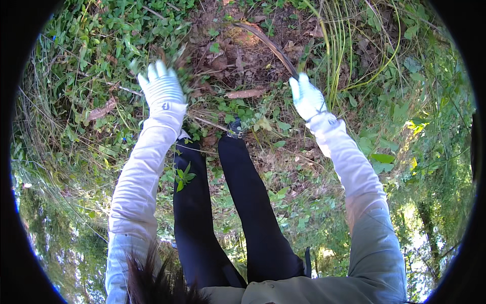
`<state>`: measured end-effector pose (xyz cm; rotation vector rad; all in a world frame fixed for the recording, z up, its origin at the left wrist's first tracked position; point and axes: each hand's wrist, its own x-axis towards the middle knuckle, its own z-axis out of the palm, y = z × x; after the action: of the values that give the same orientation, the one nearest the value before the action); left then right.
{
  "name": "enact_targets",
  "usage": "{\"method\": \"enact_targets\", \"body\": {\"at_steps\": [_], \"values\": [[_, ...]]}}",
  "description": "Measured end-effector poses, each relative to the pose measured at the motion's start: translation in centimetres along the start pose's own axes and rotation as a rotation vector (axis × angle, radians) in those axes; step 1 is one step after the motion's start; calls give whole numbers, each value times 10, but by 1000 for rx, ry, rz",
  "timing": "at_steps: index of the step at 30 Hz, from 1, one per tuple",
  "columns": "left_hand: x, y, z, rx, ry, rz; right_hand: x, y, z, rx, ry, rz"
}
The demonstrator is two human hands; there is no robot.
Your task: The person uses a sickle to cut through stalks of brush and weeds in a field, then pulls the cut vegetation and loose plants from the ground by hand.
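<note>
My right hand (308, 97), in a pale glove, is closed around the lower end of a sickle (274, 48). Its curved, dark blade arcs up and to the left over bare soil and leaf litter; the grip is hidden inside my fist. To the left, my left hand (162, 87) wears a striped pale glove. Its back faces up, the fingers are somewhat apart, and nothing shows in them. Motion blurs the green weeds (182, 62) beside those fingers, and whether they touch the hand is unclear.
Low leafy weeds (114, 30) cover the ground at left. Long grass stalks (338, 57) arch close to my right hand. A piece of bark (246, 93) lies between my hands, with another bark piece (102, 109) at left. Thin stems (209, 122) cross near my feet.
</note>
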<state>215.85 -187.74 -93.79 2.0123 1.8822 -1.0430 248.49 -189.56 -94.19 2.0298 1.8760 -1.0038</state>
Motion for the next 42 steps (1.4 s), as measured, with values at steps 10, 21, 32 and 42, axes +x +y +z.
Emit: {"method": "enact_targets", "body": {"at_steps": [10,21,32,42], "values": [[24,149,79,-247,-270,472,-22,56,51,-146,-55,-30],[-46,60,81,-101,-421,728,-223,109,63,-229,-222,290],[-9,-122,159,29,-462,238,-185,75,81,-288,-511,419],[-190,-408,204,102,-633,-46,-276,120,1,-466,-266,515]]}}
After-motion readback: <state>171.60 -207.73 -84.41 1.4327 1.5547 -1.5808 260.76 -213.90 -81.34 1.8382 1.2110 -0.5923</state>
